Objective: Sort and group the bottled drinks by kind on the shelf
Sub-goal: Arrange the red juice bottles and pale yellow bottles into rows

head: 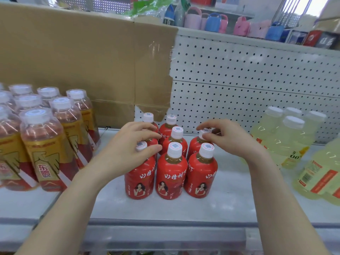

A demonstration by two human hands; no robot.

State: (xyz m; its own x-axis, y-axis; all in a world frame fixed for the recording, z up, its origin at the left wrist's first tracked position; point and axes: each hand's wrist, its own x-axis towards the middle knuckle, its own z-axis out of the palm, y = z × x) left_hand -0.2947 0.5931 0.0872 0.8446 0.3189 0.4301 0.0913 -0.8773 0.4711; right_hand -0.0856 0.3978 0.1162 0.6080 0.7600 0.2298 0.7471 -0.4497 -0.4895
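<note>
Several small red-labelled bottles point(170, 179) with white caps stand in three columns at the middle of the white shelf point(211, 208). My left hand point(127, 144) curls over the left column, its fingers and thumb round the neck of the front-left red bottle point(139, 177), whose cap shows between them. My right hand point(231, 138) pinches the cap of the second red bottle in the right column point(196, 146). Both forearms reach in from below.
A group of gold-and-red labelled bottles point(46, 150) stands at the left. Pale yellow drink bottles point(287, 140) stand at the right, some nearer the front edge point(316, 181). Flattened cardboard point(82, 61) and a white pegboard point(248, 80) back the shelf.
</note>
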